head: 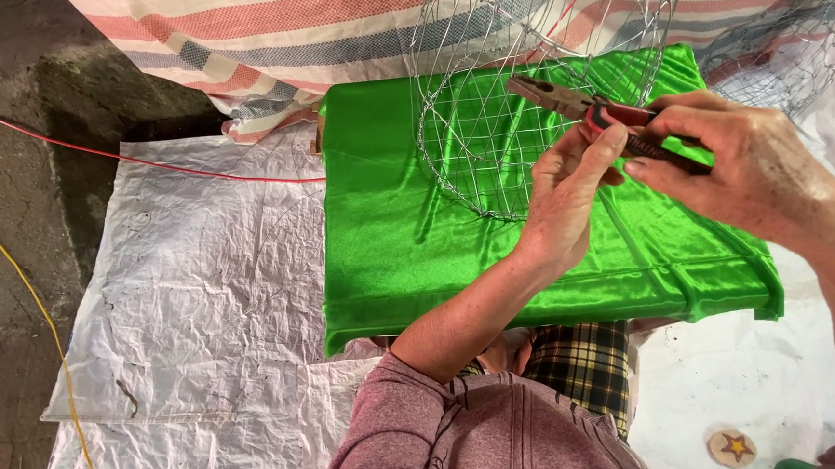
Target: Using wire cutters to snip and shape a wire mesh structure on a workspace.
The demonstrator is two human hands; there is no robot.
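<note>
A mauve knitted sleeve [492, 442] is seen nearest the camera, with a dark green and yellow checked cloth [585, 363] just beyond it. A small round wooden disc with a red and yellow star [732, 447] lies near right on crumpled white plastic sheeting [212, 280], which is spread over the grey concrete floor [2, 238]. Farther off, a glossy bright green satin cloth [408, 234] is draped smoothly, and on it stands a rounded basket of thin silver wire mesh [487, 123]. Red-and-black-handled steel pliers [589, 110] are clamped in the right hand [741, 163], jaws pointing left at the mesh. The left hand [565, 190] is pinched with fingertips together on the pliers' handle. A striped red, blue and white woven tarpaulin [256, 31] hangs far behind. A red cord [151, 162] and a yellow cord [28, 288] cross the left side
</note>
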